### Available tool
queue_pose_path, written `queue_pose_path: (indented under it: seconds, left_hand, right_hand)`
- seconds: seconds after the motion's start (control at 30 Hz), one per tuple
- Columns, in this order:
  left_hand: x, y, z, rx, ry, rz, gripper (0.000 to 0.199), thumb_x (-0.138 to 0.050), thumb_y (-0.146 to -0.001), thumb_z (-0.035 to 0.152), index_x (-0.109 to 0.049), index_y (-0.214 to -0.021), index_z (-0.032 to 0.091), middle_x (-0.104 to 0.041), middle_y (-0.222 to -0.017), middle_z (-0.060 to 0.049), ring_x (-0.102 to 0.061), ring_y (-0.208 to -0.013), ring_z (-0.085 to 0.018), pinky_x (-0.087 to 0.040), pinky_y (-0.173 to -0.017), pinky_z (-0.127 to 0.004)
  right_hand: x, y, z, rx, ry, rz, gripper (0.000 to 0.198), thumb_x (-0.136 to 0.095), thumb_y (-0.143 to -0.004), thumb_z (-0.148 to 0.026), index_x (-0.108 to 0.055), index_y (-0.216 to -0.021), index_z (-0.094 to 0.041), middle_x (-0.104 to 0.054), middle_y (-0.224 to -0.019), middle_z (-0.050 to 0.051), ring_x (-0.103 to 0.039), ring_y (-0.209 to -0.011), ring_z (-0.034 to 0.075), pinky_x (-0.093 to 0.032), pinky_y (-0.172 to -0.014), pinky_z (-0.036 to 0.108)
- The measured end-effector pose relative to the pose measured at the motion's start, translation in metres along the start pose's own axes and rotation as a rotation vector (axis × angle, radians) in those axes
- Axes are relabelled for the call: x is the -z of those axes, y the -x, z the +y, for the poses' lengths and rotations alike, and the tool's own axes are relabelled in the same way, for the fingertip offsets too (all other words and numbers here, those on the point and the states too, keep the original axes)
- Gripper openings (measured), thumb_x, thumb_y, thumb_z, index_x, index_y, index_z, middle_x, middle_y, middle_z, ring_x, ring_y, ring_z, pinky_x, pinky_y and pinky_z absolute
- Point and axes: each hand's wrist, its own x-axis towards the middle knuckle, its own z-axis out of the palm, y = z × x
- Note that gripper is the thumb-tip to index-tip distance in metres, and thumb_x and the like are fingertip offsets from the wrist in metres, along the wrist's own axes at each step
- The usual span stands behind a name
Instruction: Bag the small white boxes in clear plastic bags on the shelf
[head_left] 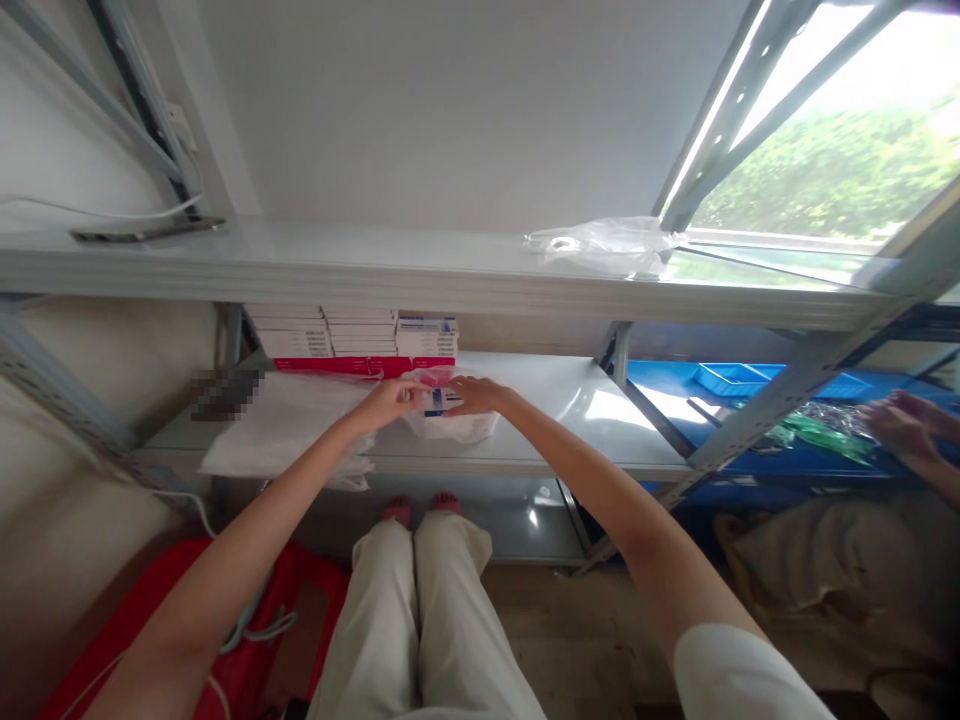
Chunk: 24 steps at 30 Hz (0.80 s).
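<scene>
The small white-and-blue box (439, 400) sits at the mouth of a thin clear plastic bag (454, 427), which lies on the middle shelf (555, 440) of a grey metal rack, straight ahead of the person and between both hands.

Nearest the camera are the person's pale trousers (420, 620), with a red bag (142, 620) on the floor to their left. Both arms reach forward over these. The left hand (390, 400) has its fingers curled and pinched at the box's left end and the bag's film. The right hand (474, 393) lies more open, its fingers laid over the box's right end. Whether the box is going in or coming out cannot be told. The step in hand looks like working the box through the bag's opening. Any further move there would call for one hand holding the loose film apart while the other guides the box.

Left of the bag lies a pile of white flat packets (289, 425). Behind it, stacked white boxes (352, 333) rest on a flat red box (360, 365).

To the right, another person's hand (900, 425) is near green wrapped items (817, 435) on a blue surface, with an apparently empty blue tray (739, 378) behind. On the top shelf lies a crumpled clear bag (600, 245), its contents not discernible.
</scene>
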Motion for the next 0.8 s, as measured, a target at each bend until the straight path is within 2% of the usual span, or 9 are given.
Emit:
queue_pose_path:
  seconds: [0.1, 0.17, 0.23, 0.33, 0.4, 0.5, 0.67, 0.73, 0.8]
  left_hand:
    - [0.022, -0.008, -0.006, 0.013, 0.192, 0.068, 0.047, -0.066, -0.074, 0.043, -0.069, -0.112, 0.015, -0.071, -0.093, -0.008, -0.061, -0.075, -0.019, -0.045, -0.062, -0.025]
    - [0.035, -0.013, -0.01, 0.02, 0.248, 0.061, 0.051, -0.068, -0.071, 0.04, -0.068, -0.114, 0.013, -0.071, -0.091, -0.009, -0.062, -0.076, -0.02, -0.048, -0.064, -0.027]
    - [0.044, -0.017, -0.013, 0.012, 0.212, 0.036, 0.049, -0.069, -0.07, 0.034, -0.068, -0.115, 0.014, -0.072, -0.089, -0.008, -0.063, -0.074, -0.02, -0.05, -0.065, -0.028]
    - [0.051, -0.023, -0.017, -0.01, 0.025, 0.031, 0.039, -0.067, -0.07, 0.024, -0.072, -0.108, 0.016, -0.073, -0.085, -0.007, -0.065, -0.073, -0.021, -0.05, -0.07, -0.03]
    - [0.053, -0.027, -0.016, -0.018, -0.109, 0.063, 0.032, -0.065, -0.071, 0.019, -0.075, -0.102, 0.018, -0.074, -0.081, -0.007, -0.065, -0.074, -0.022, -0.049, -0.073, -0.031]
    - [0.056, -0.029, -0.013, -0.034, -0.264, 0.112, 0.025, -0.061, -0.074, 0.015, -0.076, -0.092, 0.021, -0.073, -0.077, -0.006, -0.065, -0.077, -0.024, -0.048, -0.075, -0.032]
    - [0.058, -0.033, -0.006, -0.114, -0.378, 0.221, 0.009, -0.065, -0.074, 0.021, -0.073, -0.07, 0.021, -0.067, -0.08, -0.006, -0.06, -0.089, -0.025, -0.045, -0.086, -0.036]
    - [0.053, -0.038, -0.007, -0.178, -0.301, 0.26, 0.008, -0.069, -0.072, 0.025, -0.071, -0.067, 0.019, -0.065, -0.092, -0.007, -0.057, -0.098, -0.024, -0.042, -0.093, -0.037]
    - [0.042, -0.043, -0.01, -0.17, -0.146, 0.258, 0.014, -0.069, -0.073, 0.031, -0.069, -0.07, 0.017, -0.065, -0.098, -0.008, -0.058, -0.099, -0.023, -0.042, -0.093, -0.036]
  right_hand:
    - [0.018, 0.016, 0.016, -0.066, 0.054, -0.065, 0.061, -0.043, -0.086, -0.067, -0.055, -0.132, -0.028, -0.062, -0.126, 0.01, -0.061, -0.109, 0.026, -0.046, -0.08, 0.033]
    - [0.029, 0.029, 0.029, -0.082, 0.127, -0.125, 0.056, -0.051, -0.082, -0.067, -0.065, -0.119, -0.028, -0.07, -0.11, 0.009, -0.065, -0.096, 0.025, -0.045, -0.078, 0.034]
    - [0.037, 0.041, 0.04, -0.044, 0.238, -0.125, 0.04, -0.068, -0.075, -0.055, -0.071, -0.104, -0.027, -0.072, -0.095, 0.006, -0.065, -0.09, 0.024, -0.042, -0.083, 0.036]
    - [0.048, 0.056, 0.048, 0.037, 0.39, 0.023, 0.009, -0.068, -0.078, -0.018, -0.073, -0.085, -0.02, -0.071, -0.087, 0.008, -0.063, -0.09, 0.024, -0.037, -0.09, 0.039]
    - [0.056, 0.063, 0.047, 0.1, 0.435, 0.14, 0.021, -0.056, -0.081, -0.004, -0.072, -0.08, -0.016, -0.069, -0.09, 0.012, -0.06, -0.094, 0.025, -0.035, -0.09, 0.039]
    - [0.064, 0.07, 0.043, 0.165, 0.405, 0.282, 0.029, -0.045, -0.085, -0.002, -0.072, -0.082, -0.014, -0.065, -0.099, 0.015, -0.055, -0.101, 0.025, -0.035, -0.089, 0.039]
    - [0.048, 0.063, 0.046, 0.075, -0.008, 0.586, 0.027, -0.045, -0.092, -0.018, -0.072, -0.09, -0.017, -0.059, -0.119, 0.012, -0.049, -0.115, 0.025, -0.034, -0.097, 0.04]
    - [0.035, 0.053, 0.05, 0.011, -0.331, 0.609, 0.025, -0.047, -0.091, -0.025, -0.071, -0.094, -0.018, -0.061, -0.121, 0.01, -0.051, -0.115, 0.023, -0.036, -0.099, 0.039]
    - [0.022, 0.041, 0.05, -0.037, -0.694, 0.539, 0.026, -0.048, -0.089, -0.031, -0.069, -0.099, -0.018, -0.065, -0.115, 0.009, -0.056, -0.109, 0.022, -0.04, -0.096, 0.037]
